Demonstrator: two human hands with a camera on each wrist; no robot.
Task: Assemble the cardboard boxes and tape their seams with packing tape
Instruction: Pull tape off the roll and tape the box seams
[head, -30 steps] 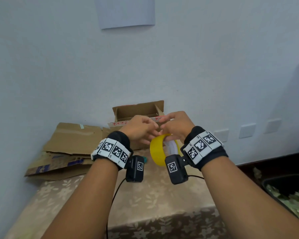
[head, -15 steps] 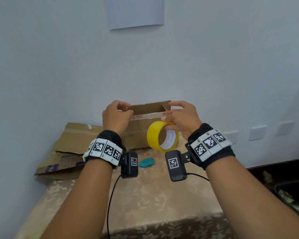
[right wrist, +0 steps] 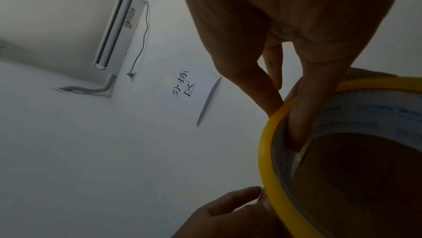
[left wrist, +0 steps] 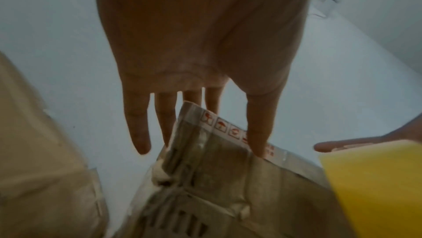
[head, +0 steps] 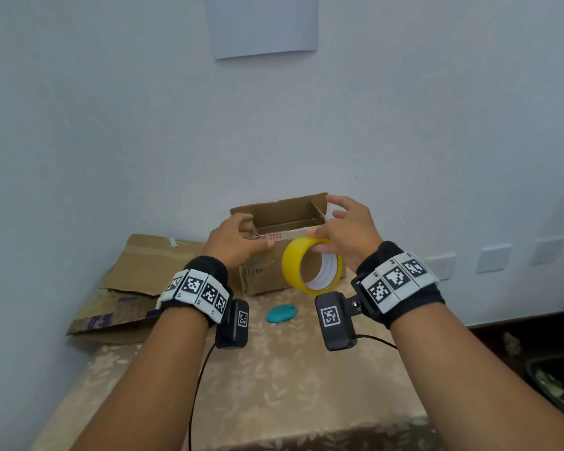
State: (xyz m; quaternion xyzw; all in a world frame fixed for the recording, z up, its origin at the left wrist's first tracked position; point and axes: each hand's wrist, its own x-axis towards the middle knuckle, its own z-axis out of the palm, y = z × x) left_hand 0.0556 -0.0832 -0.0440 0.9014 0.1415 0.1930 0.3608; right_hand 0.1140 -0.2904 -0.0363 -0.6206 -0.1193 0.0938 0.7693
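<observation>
The left hand [head: 233, 244] rested on the near top edge of a small open brown cardboard box [head: 284, 222] with a strip of red-printed clear tape along that edge. In the left wrist view its fingers [left wrist: 139, 130] were straight and spread, with the thumb laid flat on the printed strip and the other fingers reaching past the box's corner, so it pressed rather than grasped.

The right hand [head: 347, 231] held a yellow roll of packing tape [head: 311, 266] upright, just right of the left hand and in front of the box's right half. The right wrist view showed one finger [right wrist: 303, 115] hooked through the roll's white printed core and the thumb down on the outer yellow rim, pinching the roll. The remaining fingers were lifted and loosely spread near the box's far right corner.

Below and between the two hands, a small teal oval object [head: 280, 313] lay on the beige floral tablecloth [head: 274, 385]. Left of the left hand lay a stack of flattened brown cardboard [head: 137, 281], pushed up to the pale wall [head: 111, 141]. A white sheet of paper [head: 262, 24] hung on that wall above both hands, and the right wrist view showed black handwritten characters on it, with a white wall-mounted air conditioner [right wrist: 116, 31] higher up.
</observation>
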